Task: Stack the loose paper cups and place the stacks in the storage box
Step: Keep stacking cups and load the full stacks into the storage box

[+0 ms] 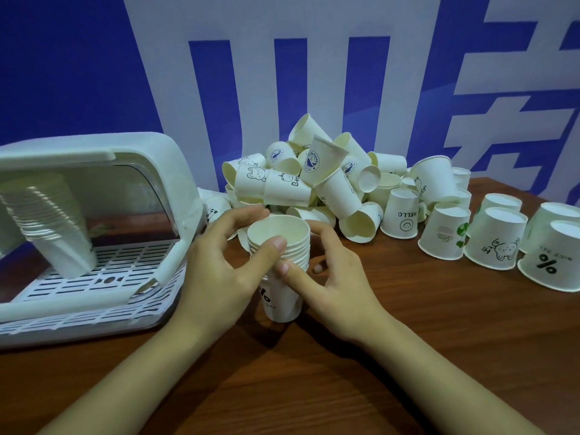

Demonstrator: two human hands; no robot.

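Two bare hands meet at the middle of the brown wood-grain tabletop (408, 356), both around an upright stack of nested cream paper cups (281, 262) that stands mouth up on the wood. Our left hand (216, 265) curls round the near-left side of the stack, its thumb laid across the bunched rims just below the top cup. Our right hand (332, 271) cups the stack from the right, the forefinger tip touching the wall under the rims and the other fingers bent behind; we cannot tell how firmly those hidden fingers press. Black lettering shows on the lowest cup.

Just behind the hands rises a loose heap of printed cream paper cups (314, 180), lying tilted every way against the blue-and-white printed backdrop (78, 73). To the right of the heap, several upside-down paper cups (496, 243) stand on their rims, among them one marked HELLO and one with a percent sign.

At the left edge sits the white plastic storage box with a slotted tray floor (103, 277), its curved lid raised. Inside it a long stack of nested cups (47, 224) leans with its base on the slotted floor, well apart from the stack in our hands.
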